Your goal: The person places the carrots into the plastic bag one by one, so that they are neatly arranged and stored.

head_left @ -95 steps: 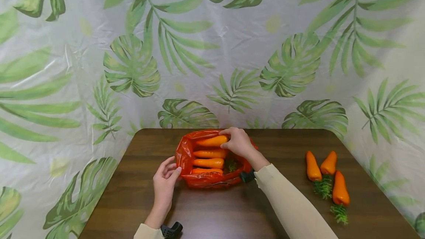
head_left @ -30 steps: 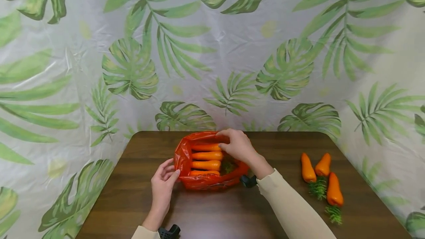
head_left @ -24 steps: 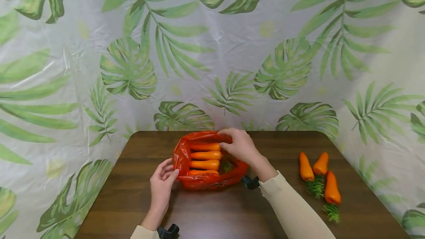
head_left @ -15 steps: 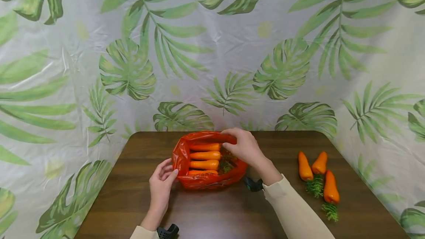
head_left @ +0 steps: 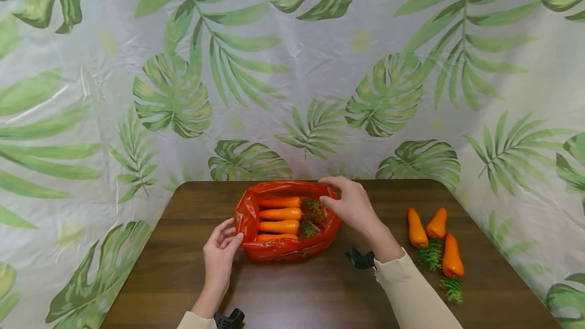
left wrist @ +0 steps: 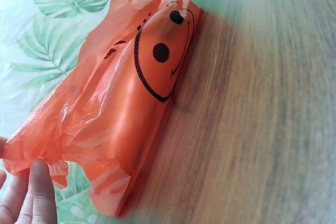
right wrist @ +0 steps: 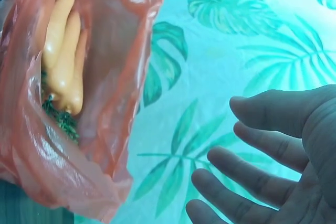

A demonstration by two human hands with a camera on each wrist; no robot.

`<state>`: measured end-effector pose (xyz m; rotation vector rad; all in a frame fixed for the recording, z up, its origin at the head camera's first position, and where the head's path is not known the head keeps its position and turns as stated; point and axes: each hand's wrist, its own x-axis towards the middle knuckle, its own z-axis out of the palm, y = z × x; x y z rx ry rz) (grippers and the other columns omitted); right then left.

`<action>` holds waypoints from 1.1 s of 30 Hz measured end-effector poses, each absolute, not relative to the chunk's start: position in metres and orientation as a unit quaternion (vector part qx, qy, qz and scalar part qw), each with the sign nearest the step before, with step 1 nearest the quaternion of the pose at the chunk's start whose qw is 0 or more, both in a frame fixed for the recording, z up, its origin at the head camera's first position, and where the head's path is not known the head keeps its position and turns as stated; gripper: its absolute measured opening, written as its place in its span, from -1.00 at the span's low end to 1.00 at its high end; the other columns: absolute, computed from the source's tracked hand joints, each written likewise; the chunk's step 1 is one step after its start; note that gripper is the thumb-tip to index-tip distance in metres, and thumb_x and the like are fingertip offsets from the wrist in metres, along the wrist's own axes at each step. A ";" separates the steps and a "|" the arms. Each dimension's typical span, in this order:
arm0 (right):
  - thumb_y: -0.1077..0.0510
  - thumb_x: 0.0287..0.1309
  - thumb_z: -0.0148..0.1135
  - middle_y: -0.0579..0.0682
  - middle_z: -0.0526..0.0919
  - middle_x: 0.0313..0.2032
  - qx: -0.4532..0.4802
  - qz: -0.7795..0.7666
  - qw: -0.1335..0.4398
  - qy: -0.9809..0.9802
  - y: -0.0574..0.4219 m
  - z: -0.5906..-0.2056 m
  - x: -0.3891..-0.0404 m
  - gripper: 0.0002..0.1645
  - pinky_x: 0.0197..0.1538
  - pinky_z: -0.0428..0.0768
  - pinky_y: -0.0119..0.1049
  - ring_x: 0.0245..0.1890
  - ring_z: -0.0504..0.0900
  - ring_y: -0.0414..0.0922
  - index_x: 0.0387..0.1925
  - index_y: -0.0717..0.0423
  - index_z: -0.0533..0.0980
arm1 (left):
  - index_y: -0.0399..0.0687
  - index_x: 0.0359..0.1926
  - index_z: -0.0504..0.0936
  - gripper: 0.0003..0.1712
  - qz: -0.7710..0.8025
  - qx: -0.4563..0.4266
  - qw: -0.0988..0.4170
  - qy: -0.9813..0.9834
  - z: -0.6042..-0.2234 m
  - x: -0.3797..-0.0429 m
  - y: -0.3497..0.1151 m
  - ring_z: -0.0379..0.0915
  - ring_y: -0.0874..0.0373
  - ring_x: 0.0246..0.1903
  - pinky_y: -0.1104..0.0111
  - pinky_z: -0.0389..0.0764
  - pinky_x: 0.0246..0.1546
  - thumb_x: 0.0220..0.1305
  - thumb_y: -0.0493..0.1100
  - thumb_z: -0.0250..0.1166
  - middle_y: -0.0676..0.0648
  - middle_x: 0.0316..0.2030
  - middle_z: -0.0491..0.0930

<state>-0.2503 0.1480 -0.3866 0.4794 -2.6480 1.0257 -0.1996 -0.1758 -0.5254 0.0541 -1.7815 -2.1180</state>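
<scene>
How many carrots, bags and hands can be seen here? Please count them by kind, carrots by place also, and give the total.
Bag: 1
Carrots in the bag: 4 visible; more could be hidden
Carrots on the table: 3
Hands: 2
Total: 10 visible

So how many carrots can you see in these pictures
7. Four carrots lie side by side in the red bag; three loose carrots lie on the table right of it. More may be hidden inside the bag.

A brown wood-grain table (head_left: pixel 315 283) — behind it, a pale leaf-printed sheet (head_left: pixel 292 75).
</scene>
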 end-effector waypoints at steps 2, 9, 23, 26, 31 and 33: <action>0.07 0.19 0.45 -0.10 0.64 0.09 0.164 0.357 0.133 -0.910 0.152 -0.387 -0.248 -0.55 0.09 0.59 0.03 0.07 0.59 -0.04 0.14 -0.12 0.63 | -0.06 0.21 0.59 -0.49 -0.751 0.019 0.187 -0.632 -0.526 -0.200 -0.176 0.65 0.03 -0.25 0.28 0.74 -0.27 0.23 -0.31 0.44 -0.29 -0.06 0.62; 0.06 0.20 0.44 -0.11 0.63 0.10 0.155 0.372 0.137 -0.905 0.165 -0.387 -0.241 -0.53 0.05 0.60 0.03 0.03 0.58 -0.06 0.16 -0.13 0.61 | -0.01 0.19 0.60 -0.50 -0.752 0.020 0.186 -0.632 -0.528 -0.200 -0.177 0.64 0.01 -0.24 0.28 0.74 -0.26 0.23 -0.30 0.45 -0.27 -0.07 0.63; 0.06 0.19 0.46 -0.06 0.62 0.12 0.133 0.354 0.151 -0.914 0.194 -0.397 -0.233 -0.51 0.07 0.59 0.09 0.08 0.60 0.02 0.17 -0.17 0.61 | -0.14 0.23 0.57 -0.47 -0.754 0.013 0.191 -0.628 -0.524 -0.200 -0.174 0.64 0.06 -0.28 0.33 0.73 -0.27 0.24 -0.32 0.43 -0.38 -0.05 0.60; 0.07 0.20 0.45 -0.04 0.62 0.12 0.128 0.352 0.154 -0.914 0.200 -0.400 -0.231 -0.51 0.06 0.59 0.11 0.08 0.60 0.06 0.17 -0.17 0.60 | -0.16 0.24 0.56 -0.47 -0.754 0.013 0.191 -0.629 -0.524 -0.199 -0.174 0.64 0.05 -0.27 0.33 0.73 -0.28 0.24 -0.32 0.43 -0.39 -0.05 0.59; 0.06 0.22 0.43 -0.02 0.62 0.14 0.116 0.345 0.154 -0.918 0.210 -0.407 -0.228 -0.50 0.05 0.59 0.12 0.09 0.59 0.06 0.20 -0.16 0.59 | -0.10 0.22 0.59 -0.48 -0.757 0.016 0.189 -0.626 -0.525 -0.200 -0.175 0.64 0.05 -0.27 0.33 0.73 -0.27 0.23 -0.31 0.44 -0.37 -0.06 0.60; 0.06 0.21 0.43 -0.02 0.62 0.13 0.113 0.343 0.159 -0.919 0.213 -0.410 -0.228 -0.50 0.05 0.59 0.12 0.09 0.59 0.07 0.20 -0.15 0.59 | -0.09 0.21 0.60 -0.49 -0.756 0.018 0.187 -0.626 -0.525 -0.200 -0.175 0.64 0.05 -0.27 0.33 0.73 -0.26 0.23 -0.30 0.44 -0.37 -0.06 0.60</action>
